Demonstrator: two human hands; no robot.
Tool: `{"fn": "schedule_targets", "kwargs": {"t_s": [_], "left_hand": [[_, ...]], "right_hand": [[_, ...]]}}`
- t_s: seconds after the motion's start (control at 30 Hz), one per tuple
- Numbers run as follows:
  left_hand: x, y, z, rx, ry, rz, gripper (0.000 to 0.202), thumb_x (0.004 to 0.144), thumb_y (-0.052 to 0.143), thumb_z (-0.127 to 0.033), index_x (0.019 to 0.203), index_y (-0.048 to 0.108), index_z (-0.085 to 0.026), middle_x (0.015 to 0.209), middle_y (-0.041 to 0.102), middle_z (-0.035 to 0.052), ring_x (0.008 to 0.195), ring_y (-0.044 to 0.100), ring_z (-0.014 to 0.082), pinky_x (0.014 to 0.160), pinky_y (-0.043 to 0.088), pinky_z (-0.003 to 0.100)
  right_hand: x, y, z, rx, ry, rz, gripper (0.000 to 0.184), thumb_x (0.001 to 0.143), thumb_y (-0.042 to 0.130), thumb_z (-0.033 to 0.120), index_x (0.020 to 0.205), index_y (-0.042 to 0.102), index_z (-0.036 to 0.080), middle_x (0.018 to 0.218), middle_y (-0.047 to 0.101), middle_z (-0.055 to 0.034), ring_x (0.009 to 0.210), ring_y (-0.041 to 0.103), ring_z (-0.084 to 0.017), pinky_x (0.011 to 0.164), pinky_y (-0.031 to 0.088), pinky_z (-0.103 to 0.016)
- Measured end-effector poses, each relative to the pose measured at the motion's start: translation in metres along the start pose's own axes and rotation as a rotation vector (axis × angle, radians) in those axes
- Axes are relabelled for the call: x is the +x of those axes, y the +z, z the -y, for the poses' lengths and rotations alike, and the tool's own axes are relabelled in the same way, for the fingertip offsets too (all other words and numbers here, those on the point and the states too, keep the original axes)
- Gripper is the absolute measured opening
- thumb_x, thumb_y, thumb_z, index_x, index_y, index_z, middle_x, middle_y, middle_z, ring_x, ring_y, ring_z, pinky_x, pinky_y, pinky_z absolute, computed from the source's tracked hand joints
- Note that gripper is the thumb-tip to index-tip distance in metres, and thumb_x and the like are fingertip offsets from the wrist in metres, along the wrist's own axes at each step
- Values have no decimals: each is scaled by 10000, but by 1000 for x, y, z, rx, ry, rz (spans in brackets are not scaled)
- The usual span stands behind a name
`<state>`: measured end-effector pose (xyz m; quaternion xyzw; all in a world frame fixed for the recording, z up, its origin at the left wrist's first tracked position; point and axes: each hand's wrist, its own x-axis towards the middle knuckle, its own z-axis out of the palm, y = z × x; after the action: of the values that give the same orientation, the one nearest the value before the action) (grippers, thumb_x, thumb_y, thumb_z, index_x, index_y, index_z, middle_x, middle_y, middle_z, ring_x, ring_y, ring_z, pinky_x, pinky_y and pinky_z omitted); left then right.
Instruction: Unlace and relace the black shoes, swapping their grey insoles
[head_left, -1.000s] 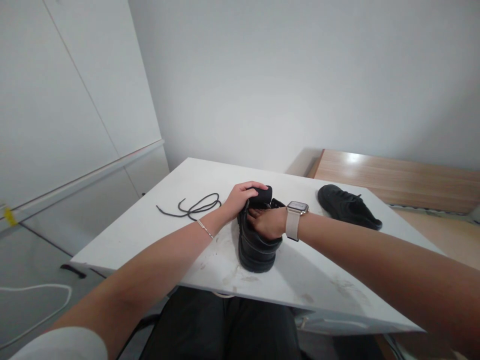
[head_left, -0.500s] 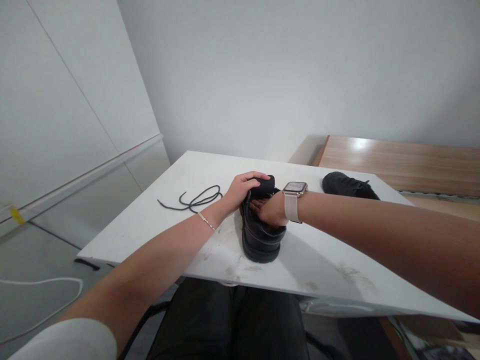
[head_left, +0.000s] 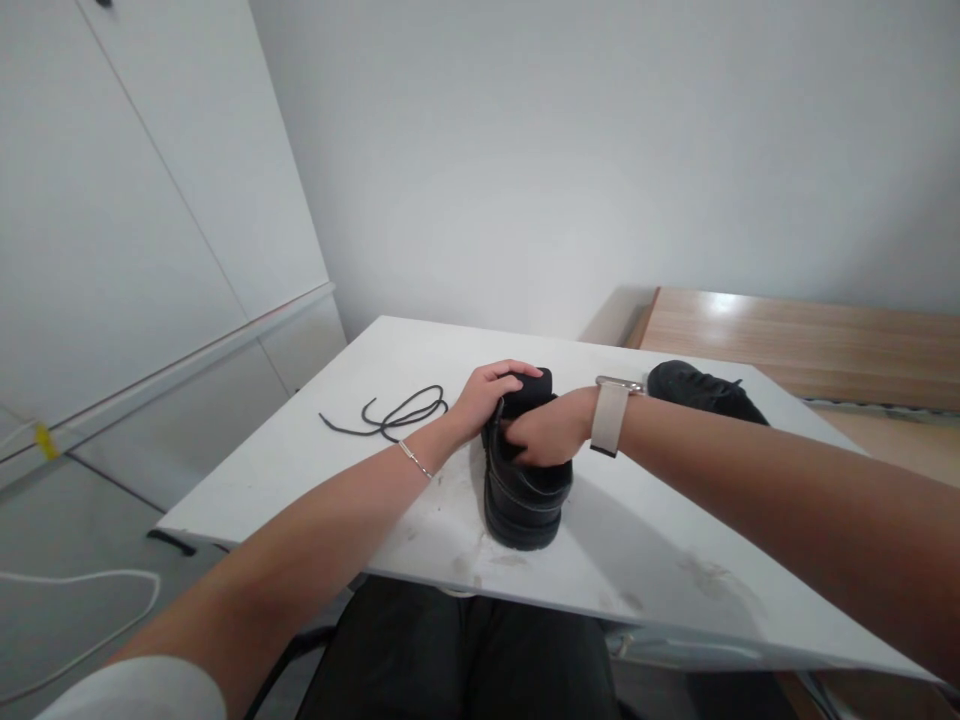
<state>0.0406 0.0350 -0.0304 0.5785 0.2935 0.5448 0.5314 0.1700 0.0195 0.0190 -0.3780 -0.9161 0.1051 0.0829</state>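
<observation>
The fingers of the left hand (head_left: 486,396) pinch the padded black fabric tongue (head_left: 534,390). The right hand (head_left: 551,434) has rolled at the wrist; its fingertips are hidden, grip indeterminable. Work remains inside the black leather-look shoe (head_left: 527,508), upright on the white flat-topped table (head_left: 300,478).

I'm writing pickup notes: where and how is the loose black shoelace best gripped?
Probably pinch the black shoelace by its leftmost tip, from above on the left: it lies flat on the white table, and that end runs out single, apart from the crossed loops.
</observation>
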Motion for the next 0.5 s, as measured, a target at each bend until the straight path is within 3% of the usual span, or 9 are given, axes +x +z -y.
{"fn": "schedule_targets", "kwargs": {"t_s": [0.1, 0.17, 0.33, 0.43, 0.5], "left_hand": [[0, 0, -1, 17, 6, 5, 259, 690, 600, -178, 883, 773, -159, 1036, 755, 66, 1060, 640, 252, 1024, 432, 378], [-1, 1, -1, 27, 5, 6, 263, 697, 596, -179, 892, 770, -158, 1049, 752, 68, 1075, 637, 258, 1036, 425, 388], [-2, 1, 0, 48, 10, 15, 335, 710, 596, -198, 1003, 757, -166, 1129, 734, 71, 1119, 621, 269, 1036, 423, 390], [-3, -3, -5, 73, 18, 50, 447, 750, 634, -242, 1190, 694, -186, 1140, 722, 67, 1050, 641, 253, 967, 452, 366], [-5, -6, -10, 123, 33, 139, 369, 825, 639, -353, 1133, 710, -163, 1078, 729, 77, 1013, 647, 251, 944, 457, 356]], "right_hand": [[-8, -26, 4, -50, -51, 108, 132, 662, 833, 231, 711, 751, 140, 544, 631, 48, 494, 573, -84, 527, 396, -200], [-17, -35, 14, -188, -67, 186, 186, 612, 862, 192, 749, 762, 116, 557, 638, 31, 496, 575, -95, 504, 348, -207], [-29, -26, 45, -398, -52, 307, 131, 664, 777, -2, 606, 710, 94, 630, 703, -145, 548, 650, -193, 469, 336, -248], [-32, -23, 47, -393, -51, 299, 111, 684, 738, -29, 678, 734, 82, 691, 721, -166, 609, 679, -224, 484, 352, -258], [-37, -29, 42, -306, -78, 266, 59, 730, 759, 51, 776, 754, 87, 734, 732, -142, 635, 675, -212, 514, 384, -259]]}}
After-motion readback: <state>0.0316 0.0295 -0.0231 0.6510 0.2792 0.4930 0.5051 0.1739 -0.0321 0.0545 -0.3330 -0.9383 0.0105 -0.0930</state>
